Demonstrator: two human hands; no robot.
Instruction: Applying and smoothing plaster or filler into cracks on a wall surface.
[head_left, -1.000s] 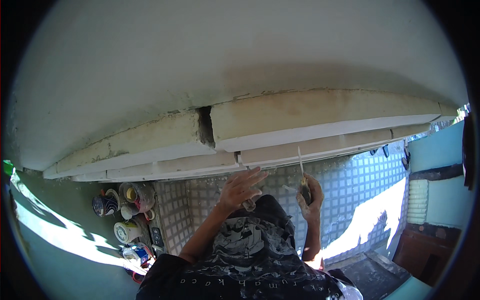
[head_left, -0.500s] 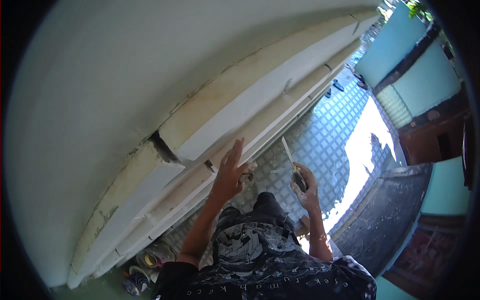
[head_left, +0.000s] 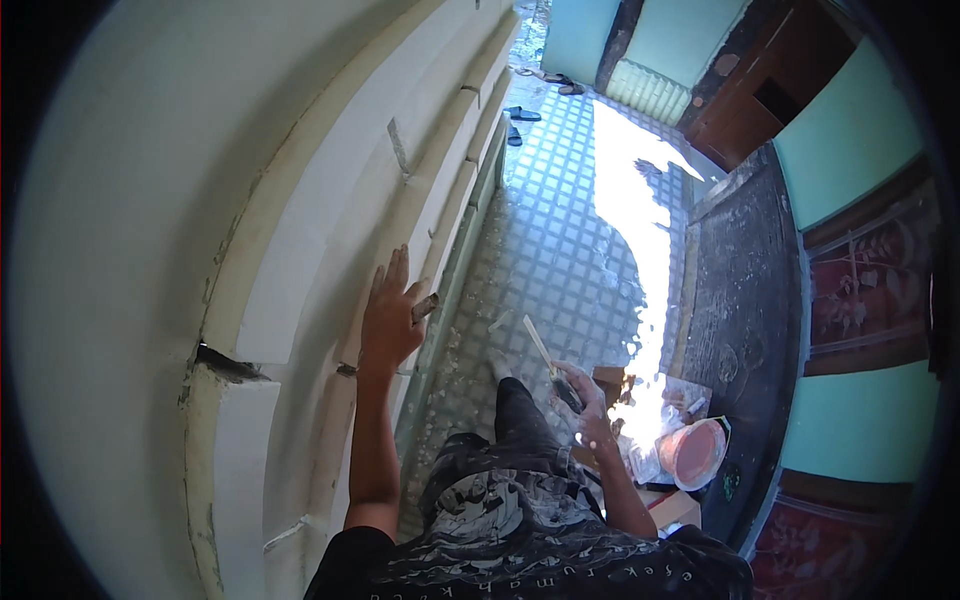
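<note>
Tiled floor [head_left: 570, 235] borders the pale moulding [head_left: 290, 265]; beside it, the straight-fingered left hand [head_left: 388, 325] holds a brownish stub [head_left: 427, 306]; farther right, the right hand [head_left: 590, 400] grips a slim-bladed tool [head_left: 539, 345].

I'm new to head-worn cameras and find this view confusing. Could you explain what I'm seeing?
There is no machine here: these are a person's bare hands. A wide fisheye camera on that person's head looks down, so straight edges bend. The right hand holds a thin-bladed tool, perhaps a putty knife, blade pointing away from the body. The left hand, fingers extended by the stepped pale ledges, holds a short brownish piece I can't identify. Below is a tiled floor, with dark sandals lying toward the far end and a pink bucket at the right.
</note>
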